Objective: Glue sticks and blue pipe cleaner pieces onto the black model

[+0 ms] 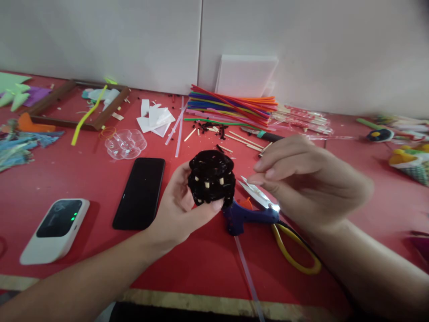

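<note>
My left hand (182, 212) is wrapped around a glossy black rounded craft piece (212, 176), with short pale wooden stick ends poking out of its side. The thumb presses on its lower front. To its right my right hand (301, 179) hovers above the table, thumb and fingertips pinched together; anything between them is too small to make out. Below and between the hands lies a dark blue glue gun (251, 214), a clear glue stick (248, 273) trailing from it. Partly under the right hand are scissors (296, 250) with a yellow handle.
A black phone (140, 192) and a white device (55, 230) lie at left. Behind are a clear plastic flower-shaped tray (125, 144), white paper scraps (156, 120), thin wooden sticks (246, 141), colourful pipe cleaners (231, 107) and a brown frame (63, 120) before the wall.
</note>
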Available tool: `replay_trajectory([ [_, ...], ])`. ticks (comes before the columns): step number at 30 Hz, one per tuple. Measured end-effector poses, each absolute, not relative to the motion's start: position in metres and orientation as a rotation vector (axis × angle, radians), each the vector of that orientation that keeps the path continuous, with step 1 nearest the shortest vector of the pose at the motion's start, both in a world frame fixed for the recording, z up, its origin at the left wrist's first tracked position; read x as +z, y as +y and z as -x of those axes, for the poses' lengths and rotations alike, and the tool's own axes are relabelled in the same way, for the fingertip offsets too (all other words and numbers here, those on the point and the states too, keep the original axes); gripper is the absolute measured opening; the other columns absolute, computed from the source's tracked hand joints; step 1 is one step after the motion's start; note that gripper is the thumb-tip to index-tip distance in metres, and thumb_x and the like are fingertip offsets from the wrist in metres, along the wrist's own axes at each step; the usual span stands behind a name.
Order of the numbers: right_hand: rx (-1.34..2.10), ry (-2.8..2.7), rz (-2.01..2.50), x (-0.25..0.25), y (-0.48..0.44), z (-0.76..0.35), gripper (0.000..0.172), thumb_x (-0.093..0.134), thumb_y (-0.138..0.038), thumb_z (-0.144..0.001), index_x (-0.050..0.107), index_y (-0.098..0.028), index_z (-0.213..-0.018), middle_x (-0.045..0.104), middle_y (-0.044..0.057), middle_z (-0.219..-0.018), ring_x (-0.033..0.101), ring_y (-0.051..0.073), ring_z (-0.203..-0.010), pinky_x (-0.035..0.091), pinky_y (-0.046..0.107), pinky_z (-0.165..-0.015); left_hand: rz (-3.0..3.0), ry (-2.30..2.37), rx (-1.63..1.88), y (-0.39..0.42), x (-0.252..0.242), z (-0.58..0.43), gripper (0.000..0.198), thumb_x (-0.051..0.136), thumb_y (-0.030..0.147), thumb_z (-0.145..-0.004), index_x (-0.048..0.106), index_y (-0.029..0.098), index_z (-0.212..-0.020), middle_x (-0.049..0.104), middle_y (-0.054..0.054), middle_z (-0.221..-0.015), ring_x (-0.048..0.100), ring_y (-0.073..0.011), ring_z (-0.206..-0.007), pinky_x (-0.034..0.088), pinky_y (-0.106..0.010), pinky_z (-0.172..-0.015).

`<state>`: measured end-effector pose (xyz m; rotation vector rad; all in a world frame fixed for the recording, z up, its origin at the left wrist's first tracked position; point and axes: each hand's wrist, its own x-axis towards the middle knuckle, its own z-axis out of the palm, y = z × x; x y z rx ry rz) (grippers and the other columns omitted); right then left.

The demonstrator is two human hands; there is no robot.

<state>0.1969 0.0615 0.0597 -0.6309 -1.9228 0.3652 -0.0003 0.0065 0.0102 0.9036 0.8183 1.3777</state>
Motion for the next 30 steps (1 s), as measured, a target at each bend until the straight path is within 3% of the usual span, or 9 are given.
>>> replay_trajectory([
  [7,0.837,-1.72,0.562,0.065,0.057,-0.188,0.007,0.083,-0.027,-0.08,0.077,-0.028,-0.082,0.08,0.001,-0.087,0.075,0.023,-0.085,0.062,0.042,-0.084,-0.948,0.833,1.388,0.009,0.007,0.001,0.048,0.085,0.019,-0.073,0.06,0.025,-0.113,0.072,-0.003,-0.112,0.071,-0.022,-0.104,0.057,-0.039,-0.094],
  [12,1.111,-1.828,0.514,0.073,0.053,-0.193,0.005,0.077,-0.024,-0.086,0.077,-0.025,-0.091,0.08,0.001,-0.082,0.073,0.015,-0.068,0.057,0.026,-0.06,-1.021,0.892,1.453,0.012,0.002,0.001,0.047,0.084,0.017,-0.072,0.06,0.024,-0.112,0.07,-0.002,-0.107,0.069,-0.0192,-0.1,0.056,-0.036,-0.092],
  [15,1.146,-2.147,0.654,0.08,0.055,-0.198,0.009,0.065,-0.021,-0.094,0.073,-0.021,-0.093,0.077,-0.001,-0.075,0.07,0.012,-0.063,0.052,0.022,-0.057,-1.038,0.945,1.512,0.014,-0.002,0.001,0.049,0.085,0.017,-0.072,0.06,0.025,-0.113,0.068,-0.002,-0.11,0.067,-0.0187,-0.103,0.054,-0.036,-0.096],
  [19,0.709,-2.696,1.055,0.084,0.062,-0.205,0.019,0.052,-0.018,-0.095,0.069,-0.021,-0.087,0.071,0.0,-0.072,0.064,0.013,-0.058,0.042,0.024,-0.054,-1.033,0.969,1.564,0.017,-0.007,0.002,0.053,0.085,0.017,-0.072,0.059,0.025,-0.118,0.066,-0.005,-0.121,0.064,-0.022,-0.114,0.052,-0.039,-0.103],
  [23,0.084,-2.635,1.514,0.08,0.068,-0.209,0.017,0.052,-0.027,-0.094,0.065,-0.022,-0.085,0.068,0.003,-0.068,0.06,0.019,-0.057,0.034,0.028,-0.055,-1.072,0.979,1.517,0.017,-0.007,0.002,0.055,0.084,0.018,-0.073,0.058,0.024,-0.122,0.066,-0.007,-0.124,0.066,-0.0249,-0.115,0.053,-0.042,-0.103],
  [26,0.023,-2.436,1.522,0.08,0.067,-0.208,0.017,0.046,-0.028,-0.098,0.059,-0.023,-0.089,0.068,0.003,-0.071,0.058,0.018,-0.056,0.034,0.028,-0.056,-1.111,0.982,1.492,0.014,-0.004,0.001,0.057,0.084,0.017,-0.073,0.057,0.024,-0.122,0.065,-0.007,-0.125,0.064,-0.0259,-0.118,0.052,-0.042,-0.105],
  [30,0.043,-2.251,1.468,0.083,0.069,-0.205,0.028,0.042,-0.033,-0.1,0.049,-0.025,-0.073,0.057,0.0,-0.059,0.049,0.015,-0.049,0.033,0.028,-0.054,-1.147,0.95,1.492,0.01,-0.004,0.001,0.06,0.084,0.014,-0.073,0.057,0.028,-0.126,0.063,-0.006,-0.131,0.06,-0.0249,-0.125,0.048,-0.041,-0.109],
])
